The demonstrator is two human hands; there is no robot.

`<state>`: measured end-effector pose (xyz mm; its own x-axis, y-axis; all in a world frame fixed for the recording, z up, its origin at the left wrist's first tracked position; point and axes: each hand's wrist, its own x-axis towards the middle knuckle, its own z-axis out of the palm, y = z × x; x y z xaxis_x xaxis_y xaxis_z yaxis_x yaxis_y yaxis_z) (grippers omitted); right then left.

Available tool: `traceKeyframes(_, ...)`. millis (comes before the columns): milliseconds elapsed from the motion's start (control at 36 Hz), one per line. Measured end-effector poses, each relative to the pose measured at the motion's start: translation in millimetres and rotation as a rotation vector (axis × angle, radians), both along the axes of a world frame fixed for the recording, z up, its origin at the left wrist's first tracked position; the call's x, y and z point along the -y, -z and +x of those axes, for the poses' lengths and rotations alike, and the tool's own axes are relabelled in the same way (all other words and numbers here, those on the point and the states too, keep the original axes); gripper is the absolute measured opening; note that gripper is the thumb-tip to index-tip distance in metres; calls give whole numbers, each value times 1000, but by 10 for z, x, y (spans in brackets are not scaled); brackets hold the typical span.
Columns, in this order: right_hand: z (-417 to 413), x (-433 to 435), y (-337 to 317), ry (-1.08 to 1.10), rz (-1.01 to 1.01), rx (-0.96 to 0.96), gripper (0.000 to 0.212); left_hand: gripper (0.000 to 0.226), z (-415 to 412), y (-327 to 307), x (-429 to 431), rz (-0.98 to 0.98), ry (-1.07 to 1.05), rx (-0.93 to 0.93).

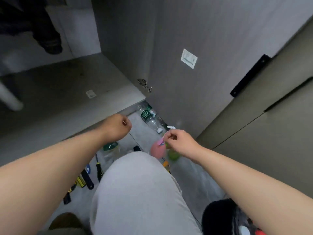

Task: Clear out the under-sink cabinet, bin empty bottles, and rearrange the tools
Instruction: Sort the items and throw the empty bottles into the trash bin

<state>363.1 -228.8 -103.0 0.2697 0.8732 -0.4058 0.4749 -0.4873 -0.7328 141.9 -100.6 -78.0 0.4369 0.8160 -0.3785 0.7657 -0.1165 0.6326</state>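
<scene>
My left hand (118, 127) is curled into a fist at the front edge of the open under-sink cabinet (67, 85); a thin wire (133, 139) seems to run down from it. My right hand (177, 139) pinches the strip of a pink item (157, 150) just above the floor, next to a green blurred object (172, 154). A clear plastic bottle with a green label (149, 116) lies on the floor by the door. A jar with a green lid (111, 147) stands near my knee. Screwdrivers and other tools (88, 178) lie on the floor at the left.
The open cabinet door (186, 73) with its hinge (144, 84) stands ahead on the right. A white pipe (10, 99) crosses the cabinet's left side. My bent knee in light trousers (138, 192) hides much of the floor. A black object (220, 216) sits at the lower right.
</scene>
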Motion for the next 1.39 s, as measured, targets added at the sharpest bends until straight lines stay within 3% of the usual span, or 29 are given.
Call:
traceKeyframes(139,-142,-869,585,-108,-123,41,10,15,-143,643,-249,-246,-291,225)
traceKeyframes(278,-140,-1589,1290,-203,-279,264,55,15,-207,1164,-405,-445,-522,419)
traceKeyframes(333,-106,-1807,1520,-144,-299,338,67,12,-221,1333,-459,-502,-595,473)
traceKeyframes(472,15,-2202,1986,46,-408,497,84,15,-248,1674,-554,-660,-735,593)
traceKeyframes(639,14,-2411,2322,71,-549,516,104,18,-236,1993,-524,-737,-763,655)
traceKeyframes(694,-87,-2382,2337,80,-547,469,93,15,-197,2054,-515,-767,-762,648)
traceKeyframes(750,-221,-2312,2321,152,-530,282,72,14,-158,2100,-522,-797,-756,646)
traceKeyframes(889,-613,-1983,2021,286,-513,-181,59,32,-67,2112,-547,-744,-693,624)
traceKeyframes(972,-759,-1791,1752,154,-557,-361,54,21,-29,2039,-586,-750,-689,710)
traceKeyframes(1056,-731,-1682,1556,-101,-567,-443,56,46,-6,2007,-622,-773,-723,755)
traceKeyframes(1167,-499,-1795,1402,-382,-617,-353,49,46,-29,1997,-633,-709,-743,746)
traceKeyframes(1278,-233,-2044,1528,-178,-436,-139,41,48,-53,2047,-654,-637,-788,719)
traceKeyframes(1389,-50,-2305,1813,-145,-398,290,71,45,-68,2120,-654,-657,-818,767)
